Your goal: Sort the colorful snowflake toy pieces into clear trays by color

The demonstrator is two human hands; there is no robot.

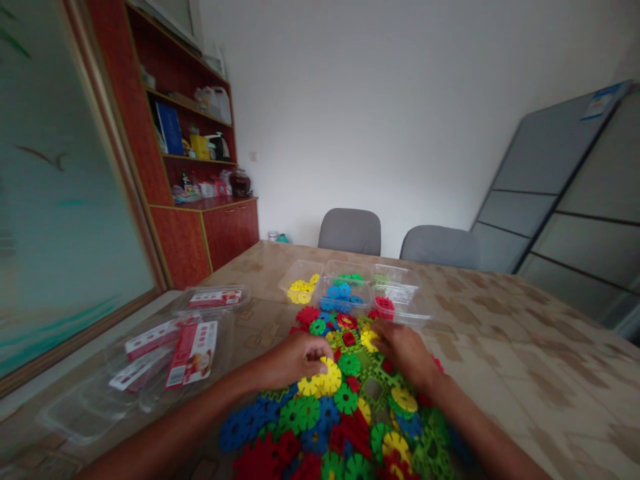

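Note:
My left hand (293, 360) is closed with thumb and finger on yellow notched plastic discs (330, 377), above the pile. On the pile's right side, my right hand (405, 350) has its fingers closed at the edge of another yellow notched disc (369, 340). Beneath both hands spreads a heap of interlocking plastic pieces: green discs (300, 413), blue discs (240, 427), red pieces (260, 460) and light-green square frames (373, 387). Just beyond it stand clear tubs, one holding yellow discs (301, 291), one blue discs (341, 298) with green ones behind, and one a few red pieces (384, 307).
Clear plastic lids with red-and-white labels (193, 353) lie at the left of the patterned table (525, 347). Two grey chairs (350, 230) stand at the far edge. A red-brown shelf cabinet (230, 230) is back left, and a grey panelled unit (530, 167) leans into view at right.

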